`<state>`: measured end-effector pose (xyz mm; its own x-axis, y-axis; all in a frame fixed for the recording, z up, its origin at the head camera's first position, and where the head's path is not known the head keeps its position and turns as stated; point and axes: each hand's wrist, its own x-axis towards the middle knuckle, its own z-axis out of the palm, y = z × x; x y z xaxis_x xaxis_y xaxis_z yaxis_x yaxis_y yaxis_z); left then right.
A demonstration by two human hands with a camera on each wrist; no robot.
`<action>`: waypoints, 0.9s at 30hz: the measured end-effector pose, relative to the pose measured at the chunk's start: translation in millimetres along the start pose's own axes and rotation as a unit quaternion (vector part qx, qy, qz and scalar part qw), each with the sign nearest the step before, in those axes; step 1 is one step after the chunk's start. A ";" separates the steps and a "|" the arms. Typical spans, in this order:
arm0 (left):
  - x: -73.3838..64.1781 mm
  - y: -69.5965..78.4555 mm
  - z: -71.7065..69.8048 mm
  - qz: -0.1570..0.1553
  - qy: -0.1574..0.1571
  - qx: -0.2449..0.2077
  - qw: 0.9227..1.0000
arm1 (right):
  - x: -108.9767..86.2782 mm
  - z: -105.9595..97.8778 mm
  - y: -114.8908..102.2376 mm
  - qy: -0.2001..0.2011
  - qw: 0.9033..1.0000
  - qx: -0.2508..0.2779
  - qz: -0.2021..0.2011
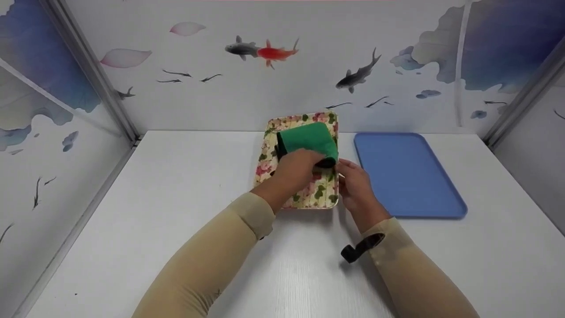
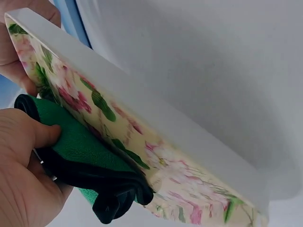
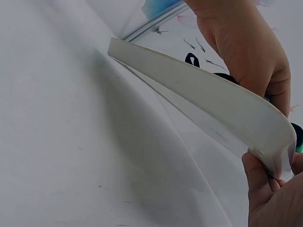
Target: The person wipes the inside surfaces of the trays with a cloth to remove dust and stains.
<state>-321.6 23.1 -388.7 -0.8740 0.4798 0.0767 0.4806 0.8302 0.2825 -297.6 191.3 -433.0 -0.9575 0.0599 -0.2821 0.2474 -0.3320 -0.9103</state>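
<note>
My left hand (image 1: 296, 171) grips a folded green cloth (image 1: 309, 138) with black edging and holds it against the face of a floral tray (image 1: 321, 194). In the left wrist view, the thumb lies over the green cloth (image 2: 80, 137), beside the tray's pink-flowered surface (image 2: 109, 104). My right hand (image 1: 356, 183) holds the tray by its right edge. From the right wrist, the tray's plain white outer side (image 3: 199, 101) shows, pinched at its corner by the right hand (image 3: 274, 198). The tray is tilted up off the table; part of its face is hidden by the cloth and left hand.
A blue tray (image 1: 410, 176) lies flat on the white table (image 1: 185, 212), to the right of the floral one. White panels with painted fish (image 1: 357, 78) stand behind the table and along both sides. A black strap (image 1: 359, 248) hangs at my right sleeve.
</note>
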 end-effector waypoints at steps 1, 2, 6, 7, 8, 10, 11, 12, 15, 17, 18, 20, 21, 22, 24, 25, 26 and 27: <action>0.3 -1.0 -0.4 0.009 -0.001 0.014 1.000 | 0.2 0.2 -0.1 0.001 1.000 0.002 0.001; 0.4 -2.1 -1.0 0.017 -0.001 0.032 0.999 | 0.4 0.4 -0.1 0.002 1.000 0.004 0.002; 0.1 -6.8 -3.9 0.044 -0.007 0.093 0.995 | 0.9 1.1 0.1 -0.005 1.000 0.012 0.002; -0.2 -8.0 -4.7 0.047 -0.008 0.101 0.994 | 0.9 1.3 0.3 -0.007 1.000 0.013 0.001; -0.5 -9.2 -5.4 0.051 -0.008 0.108 0.993 | 0.9 1.2 0.5 -0.010 1.000 0.013 0.001; -1.1 -11.9 -6.4 0.060 -0.004 0.119 0.991 | 0.8 1.2 0.9 -0.013 1.000 0.010 -0.001; -1.4 -13.2 -6.9 0.064 -0.002 0.122 0.990 | 0.6 1.2 1.0 -0.014 1.000 0.010 -0.002; -1.7 -14.6 -7.4 0.067 0.000 0.126 0.990 | 0.3 1.3 1.0 -0.015 1.000 0.009 -0.003; -2.6 -19.6 -8.2 0.073 0.002 0.133 0.988 | 0.2 1.2 1.1 -0.011 1.000 0.007 -0.003; -3.2 -24.0 -8.5 0.070 0.002 0.137 0.988 | 0.6 1.5 1.5 -0.007 1.000 0.004 -0.004; -3.4 -26.6 -8.6 0.068 0.002 0.139 0.988 | 0.7 1.5 1.7 -0.005 1.000 0.002 -0.005; -3.8 -32.2 -8.8 0.059 0.009 0.140 0.988 | 0.5 1.5 1.8 -0.003 1.000 -0.002 -0.007; -3.8 -35.4 -9.2 0.055 0.009 0.140 0.989 | 0.5 1.5 1.6 -0.003 1.000 -0.003 -0.007; -3.9 -38.5 -9.8 0.048 0.007 0.139 0.989 | 0.6 1.5 1.5 -0.001 1.000 -0.003 -0.007; -3.7 -44.9 -10.4 0.038 0.007 0.138 0.990 | 0.2 1.7 1.3 0.001 1.000 -0.004 -0.010; -3.8 -48.1 -10.5 0.032 0.006 0.138 0.990 | 0.0 1.9 1.2 0.001 1.000 -0.004 -0.012; -3.9 -51.2 -10.6 0.025 0.003 0.137 0.990 | -0.1 2.2 1.2 0.004 1.000 -0.004 -0.013; -4.1 -54.0 -10.7 0.020 0.001 0.138 0.990 | -0.1 2.3 1.4 0.006 1.000 -0.005 -0.014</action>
<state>-344.7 -26.7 -394.0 -0.8536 0.5140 0.0841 0.5164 0.8563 0.0069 -297.5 188.6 -433.5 -0.9623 0.0794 -0.2602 0.2224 -0.3210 -0.9206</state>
